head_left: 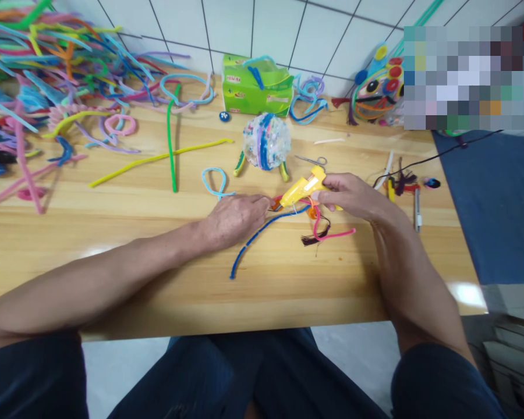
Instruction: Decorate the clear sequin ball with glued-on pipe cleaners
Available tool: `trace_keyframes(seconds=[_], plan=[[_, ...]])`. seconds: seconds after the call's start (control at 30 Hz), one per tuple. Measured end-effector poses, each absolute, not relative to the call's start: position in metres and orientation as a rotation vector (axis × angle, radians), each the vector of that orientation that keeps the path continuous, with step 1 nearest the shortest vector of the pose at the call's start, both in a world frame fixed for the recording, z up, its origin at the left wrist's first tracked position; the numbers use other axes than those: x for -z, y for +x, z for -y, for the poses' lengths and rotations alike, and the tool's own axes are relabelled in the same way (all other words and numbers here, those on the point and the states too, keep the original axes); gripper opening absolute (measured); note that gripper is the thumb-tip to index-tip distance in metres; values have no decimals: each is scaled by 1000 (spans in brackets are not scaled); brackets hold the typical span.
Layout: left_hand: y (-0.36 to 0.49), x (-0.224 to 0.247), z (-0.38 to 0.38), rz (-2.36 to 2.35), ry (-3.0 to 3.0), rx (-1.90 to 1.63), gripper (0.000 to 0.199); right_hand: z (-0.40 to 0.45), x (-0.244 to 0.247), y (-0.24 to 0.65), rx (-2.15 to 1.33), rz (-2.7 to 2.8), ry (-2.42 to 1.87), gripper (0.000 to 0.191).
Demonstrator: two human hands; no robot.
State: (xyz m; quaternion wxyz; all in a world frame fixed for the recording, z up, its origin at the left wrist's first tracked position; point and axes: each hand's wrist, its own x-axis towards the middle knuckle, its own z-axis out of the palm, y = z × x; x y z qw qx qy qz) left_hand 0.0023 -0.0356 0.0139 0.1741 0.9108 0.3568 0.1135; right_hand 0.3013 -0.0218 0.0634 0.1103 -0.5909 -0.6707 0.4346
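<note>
In my right hand [347,195] is a yellow hot glue gun [299,191], its nozzle pointing down and left. The nozzle meets a small orange-red piece [276,203] that my left hand [240,220] pinches at the fingertips; its exact kind is too small to tell. A dark blue pipe cleaner [254,237] curves across the table just below, and a pink pipe cleaner [337,235] bends beneath the gun. Beside them lie a dark tassel [317,237] and an orange bead-like piece [311,213]. Behind my hands stands a clear ball with coloured stripes [267,142] on green-yellow legs.
Scissors [312,159] lie behind the gun. A green box [257,90] stands near the tiled wall. Many pipe cleaners [70,70] heap at the left; green [171,145] and yellow [135,168] ones cross nearby. At right are a utility knife [417,210] and a black cord [445,152].
</note>
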Motion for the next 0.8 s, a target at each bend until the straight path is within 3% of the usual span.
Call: trace_keyframes(seconds=[0.5,0.8], plan=[[-4,-7,31,-950,2478,-453,26,21,-55,307,-1332,1913,-1746,34],[-3,-22,23,-908,1673,-890,21,25,-58,328,-1335,1603,-1688,33]])
